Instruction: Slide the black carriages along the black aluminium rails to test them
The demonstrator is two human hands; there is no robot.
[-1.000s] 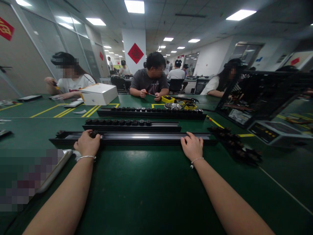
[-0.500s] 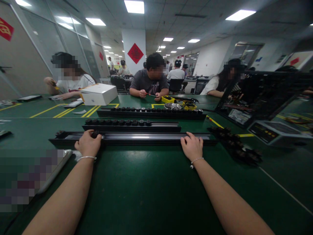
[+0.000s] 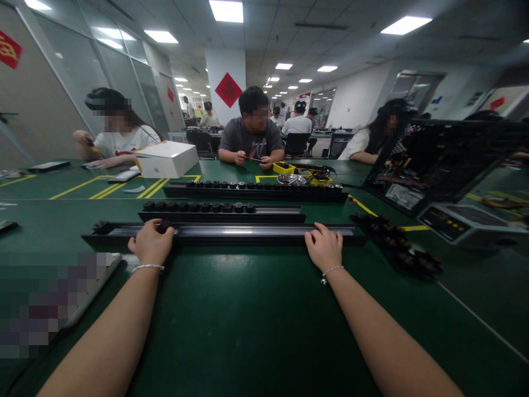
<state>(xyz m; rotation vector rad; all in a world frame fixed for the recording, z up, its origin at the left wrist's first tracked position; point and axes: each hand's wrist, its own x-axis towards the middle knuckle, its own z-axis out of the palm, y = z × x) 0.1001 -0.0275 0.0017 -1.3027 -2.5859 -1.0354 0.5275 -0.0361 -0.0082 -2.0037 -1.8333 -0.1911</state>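
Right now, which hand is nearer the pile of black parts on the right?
Right. The right hand is at the front rail, left of the black parts; the left hand is farther off, near the rail's left end.

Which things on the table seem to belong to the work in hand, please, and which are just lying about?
Likely in the work:
front rail, touched by the right hand
black part at the left hand
middle rail, far rail and loose parts, by likeness

Apparently lying about:
white box
grey unit
black case
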